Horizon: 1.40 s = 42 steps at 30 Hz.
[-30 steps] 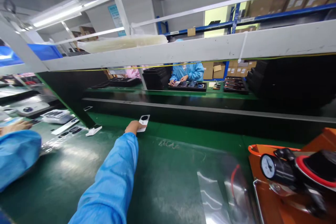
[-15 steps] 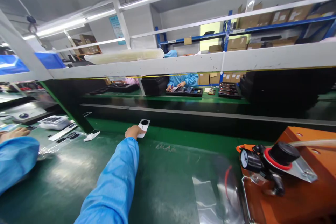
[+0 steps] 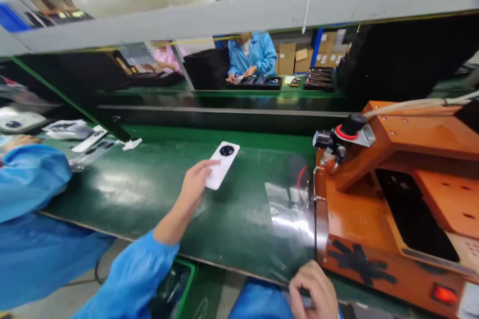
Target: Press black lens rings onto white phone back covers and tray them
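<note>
A white phone (image 3: 219, 172) with a round black camera bump is in my left hand (image 3: 196, 179), pinched by its left edge. It is held tilted above the green bench (image 3: 149, 184); whether it is a whole phone or only a back cover I cannot tell. My right hand (image 3: 314, 289) is at the bench's front edge, beside the orange machine (image 3: 359, 209). Its fingers are curled inward, and what they may hold is hidden. On the machine's bed lies a black phone-shaped plate (image 3: 415, 214).
Clear plastic film (image 3: 279, 204) lies on the bench left of the machine. A black pressure regulator (image 3: 354, 127) tops the machine. At left are a co-worker's blue sleeve (image 3: 30, 174) and white strips (image 3: 90, 139). Two people work behind the divider (image 3: 224, 117). A green-rimmed bin (image 3: 187, 284) stands below.
My left hand has come nearer with the white phone, from the bench's far side. The view has tilted down, and my right hand has come into sight by the machine.
</note>
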Each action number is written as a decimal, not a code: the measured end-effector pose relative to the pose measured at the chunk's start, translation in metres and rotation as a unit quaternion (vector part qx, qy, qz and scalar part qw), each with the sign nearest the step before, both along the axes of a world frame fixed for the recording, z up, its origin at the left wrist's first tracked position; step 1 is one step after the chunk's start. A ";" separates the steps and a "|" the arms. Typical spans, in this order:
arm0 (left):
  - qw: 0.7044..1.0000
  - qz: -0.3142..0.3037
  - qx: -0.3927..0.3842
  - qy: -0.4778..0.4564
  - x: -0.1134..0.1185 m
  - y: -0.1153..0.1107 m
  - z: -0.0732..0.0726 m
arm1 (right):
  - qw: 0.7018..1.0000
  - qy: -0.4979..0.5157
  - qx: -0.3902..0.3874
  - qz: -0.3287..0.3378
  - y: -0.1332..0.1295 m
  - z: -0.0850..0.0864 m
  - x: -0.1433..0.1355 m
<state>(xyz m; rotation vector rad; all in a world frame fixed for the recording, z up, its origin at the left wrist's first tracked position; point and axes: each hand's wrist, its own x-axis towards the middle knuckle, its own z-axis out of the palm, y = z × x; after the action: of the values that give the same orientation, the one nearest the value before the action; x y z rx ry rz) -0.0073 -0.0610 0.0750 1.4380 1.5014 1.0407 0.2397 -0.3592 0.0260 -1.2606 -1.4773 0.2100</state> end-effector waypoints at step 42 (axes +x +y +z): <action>0.892 -0.160 0.362 0.217 0.038 -0.250 -0.123 | 0.956 -0.029 -0.288 0.039 0.099 0.025 -0.023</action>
<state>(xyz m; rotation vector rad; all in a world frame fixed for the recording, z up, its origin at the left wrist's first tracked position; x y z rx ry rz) 0.0304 -0.3108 -0.0476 2.4871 1.1200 1.1765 0.2168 -0.2603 0.0506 -1.6788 -1.5749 0.7001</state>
